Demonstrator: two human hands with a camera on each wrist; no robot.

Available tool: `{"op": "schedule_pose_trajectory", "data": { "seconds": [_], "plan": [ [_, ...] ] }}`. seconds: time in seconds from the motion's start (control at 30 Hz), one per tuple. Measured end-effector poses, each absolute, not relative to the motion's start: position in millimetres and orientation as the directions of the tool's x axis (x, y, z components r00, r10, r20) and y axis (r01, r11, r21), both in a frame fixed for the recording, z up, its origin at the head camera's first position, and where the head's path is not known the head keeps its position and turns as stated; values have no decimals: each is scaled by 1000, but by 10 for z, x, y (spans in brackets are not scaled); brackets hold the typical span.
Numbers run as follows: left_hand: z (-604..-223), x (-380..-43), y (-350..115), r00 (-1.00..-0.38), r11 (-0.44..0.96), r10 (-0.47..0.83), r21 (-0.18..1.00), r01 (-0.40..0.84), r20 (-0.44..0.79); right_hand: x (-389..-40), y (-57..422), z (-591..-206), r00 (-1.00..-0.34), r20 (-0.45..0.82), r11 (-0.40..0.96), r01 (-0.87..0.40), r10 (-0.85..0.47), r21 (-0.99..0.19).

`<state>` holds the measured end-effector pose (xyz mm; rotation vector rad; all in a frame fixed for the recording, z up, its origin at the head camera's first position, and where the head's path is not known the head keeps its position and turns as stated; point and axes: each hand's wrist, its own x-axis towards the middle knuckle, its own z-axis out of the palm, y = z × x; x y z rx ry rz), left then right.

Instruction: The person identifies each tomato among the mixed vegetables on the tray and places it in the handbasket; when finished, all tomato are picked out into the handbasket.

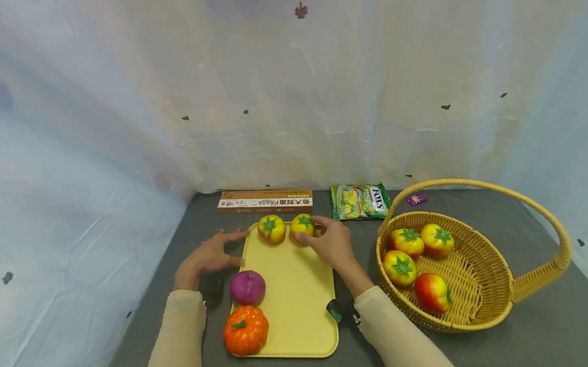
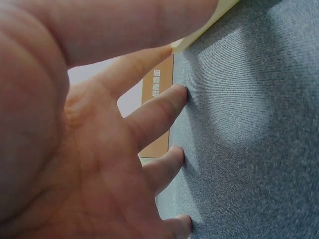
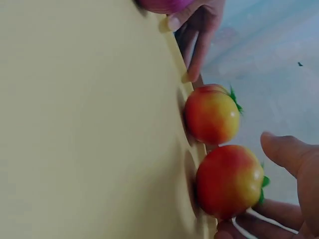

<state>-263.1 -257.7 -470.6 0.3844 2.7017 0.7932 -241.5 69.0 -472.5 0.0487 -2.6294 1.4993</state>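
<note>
Two red-and-yellow toy tomatoes with green leaf tops sit side by side at the far end of the yellow tray (image 1: 299, 293). My right hand (image 1: 333, 242) is at the right tomato (image 3: 229, 181); its fingers lie along the far side, and the thumb stands apart from the fruit in the right wrist view. Beside it is the left tomato (image 1: 271, 229). My left hand (image 1: 210, 255), fingers spread, is at the tray's left edge with fingertips on the grey cloth (image 2: 239, 149). A purple onion (image 1: 247, 288) and an orange pumpkin (image 1: 245, 330) lie along the tray's left side.
Right of the tray stands a wicker basket (image 1: 480, 276) with a tall handle, holding several similar tomatoes. Behind the tray lie a pasta box (image 1: 265, 201) and a green Fox's candy bag (image 1: 360, 201). A small purple packet (image 1: 417, 199) lies behind the basket. Pale curtains surround the table.
</note>
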Motion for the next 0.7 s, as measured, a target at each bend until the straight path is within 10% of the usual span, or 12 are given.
{"op": "schedule_pose_trajectory", "data": {
  "seconds": [0.7],
  "plan": [
    [-4708, -2639, -2575, -921, 813, 322, 562, 151, -220, -1910, 965, -4365, -958, 203, 335, -263, -203, -905]
  ]
}}
